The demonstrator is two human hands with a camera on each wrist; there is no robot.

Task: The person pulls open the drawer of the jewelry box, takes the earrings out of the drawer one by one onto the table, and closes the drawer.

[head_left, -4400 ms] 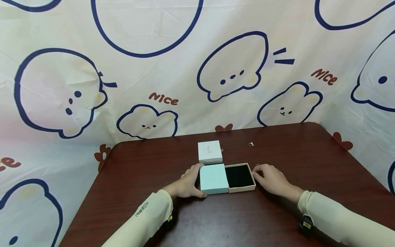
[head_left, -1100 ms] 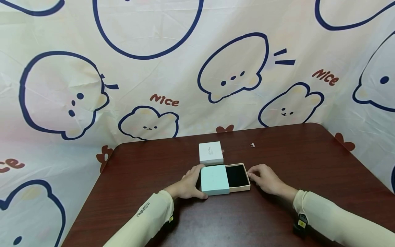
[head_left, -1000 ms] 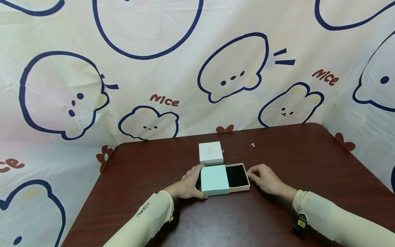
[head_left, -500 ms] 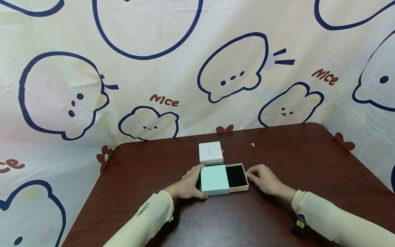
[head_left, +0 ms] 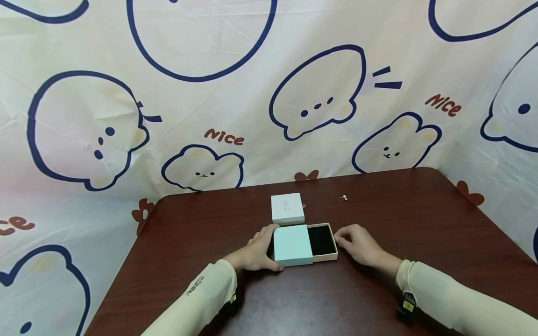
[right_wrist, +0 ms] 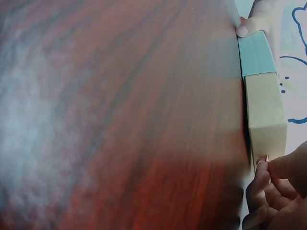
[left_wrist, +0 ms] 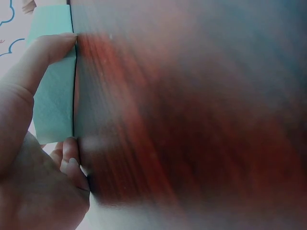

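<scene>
My left hand [head_left: 255, 252] grips the light blue sleeve [head_left: 293, 245] of a drawer-style gift box by its left end, thumb on the near side and fingers on the far side. From the sleeve's right end a cream inner drawer [head_left: 325, 257] sticks out, lined with a black pad [head_left: 321, 240]. My right hand [head_left: 359, 243] is at the drawer's outer end. In the right wrist view its thumb and index fingertips pinch a small pull tab [right_wrist: 266, 157] on the cream end wall; most of the tab is hidden by the fingers.
A white box [head_left: 287, 208] with small print on its lid stands just behind the blue one. Farther right lies a tiny white object [head_left: 343, 198], perhaps earrings. Everything rests on a dark red-brown table [head_left: 201, 219], with a printed cloth [head_left: 252, 102] hanging behind it.
The drawer has slid leftward into the sleeve, so less black pad shows than several seconds ago. My right hand has moved left along with it; the left hand keeps its place.
</scene>
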